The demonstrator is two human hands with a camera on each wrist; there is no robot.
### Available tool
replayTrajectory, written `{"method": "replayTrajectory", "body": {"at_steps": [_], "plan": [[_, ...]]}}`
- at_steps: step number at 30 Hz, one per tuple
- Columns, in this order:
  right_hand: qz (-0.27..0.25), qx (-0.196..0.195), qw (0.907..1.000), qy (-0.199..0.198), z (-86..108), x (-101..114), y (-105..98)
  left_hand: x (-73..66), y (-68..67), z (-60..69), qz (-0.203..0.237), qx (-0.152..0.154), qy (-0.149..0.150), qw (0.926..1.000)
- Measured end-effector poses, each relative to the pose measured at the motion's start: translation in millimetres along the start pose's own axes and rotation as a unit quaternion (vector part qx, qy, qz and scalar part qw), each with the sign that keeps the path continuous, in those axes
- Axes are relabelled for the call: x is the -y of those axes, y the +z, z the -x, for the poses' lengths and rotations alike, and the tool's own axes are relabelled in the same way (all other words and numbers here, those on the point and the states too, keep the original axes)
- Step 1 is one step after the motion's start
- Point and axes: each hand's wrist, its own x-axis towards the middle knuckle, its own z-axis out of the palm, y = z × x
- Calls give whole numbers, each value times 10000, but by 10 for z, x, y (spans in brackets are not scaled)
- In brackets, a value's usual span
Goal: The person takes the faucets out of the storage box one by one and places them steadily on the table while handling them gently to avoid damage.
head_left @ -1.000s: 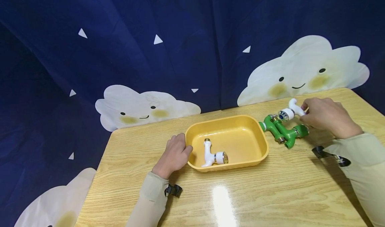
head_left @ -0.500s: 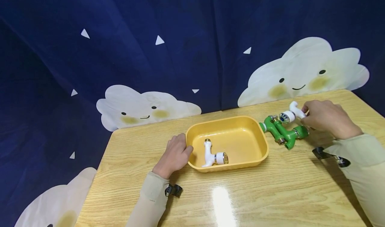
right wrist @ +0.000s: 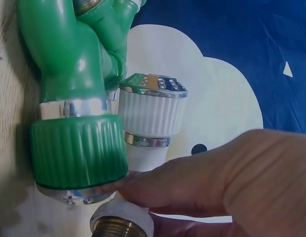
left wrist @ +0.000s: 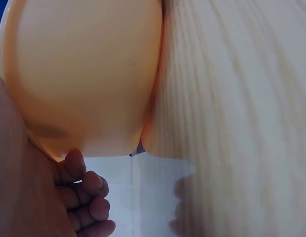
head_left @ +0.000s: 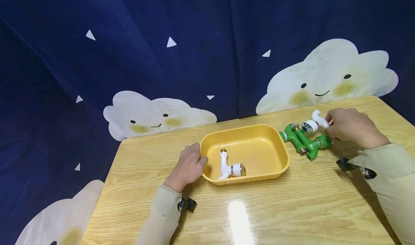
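My left hand [head_left: 187, 165] grips the near-left end of a yellow plastic basin [head_left: 246, 179], its thumb at the rim. The left wrist view shows curled fingertips [left wrist: 96, 183] beside the basin's outer wall [left wrist: 88, 74]. A white plastic tap [head_left: 225, 167] with a ribbed knob lies inside the basin. At the right, my right hand [head_left: 351, 128] pinches another white tap [head_left: 316, 122] near its threaded end. This tap is just behind two green taps [head_left: 308, 144] on the table. In the right wrist view its white knob [right wrist: 152, 111] stands beside a green knob [right wrist: 78, 153].
The wooden table [head_left: 275, 216] has its back edge against a dark blue curtain [head_left: 181, 65] with printed clouds. One green tap end touches or nearly touches the basin's right side. A bright light reflection lies on the front of the table.
My right hand has lowered the white tap slightly toward the table behind the green taps. My left hand and the basin have stayed in place.
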Motion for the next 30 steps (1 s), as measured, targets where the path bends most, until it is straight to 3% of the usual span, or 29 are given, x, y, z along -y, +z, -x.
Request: {"method": "replayTrajectory", "body": {"at_steps": [30], "plan": [[56, 496, 9987, 19, 8, -67, 25, -7, -6, 9, 0, -4, -6, 10000]]}}
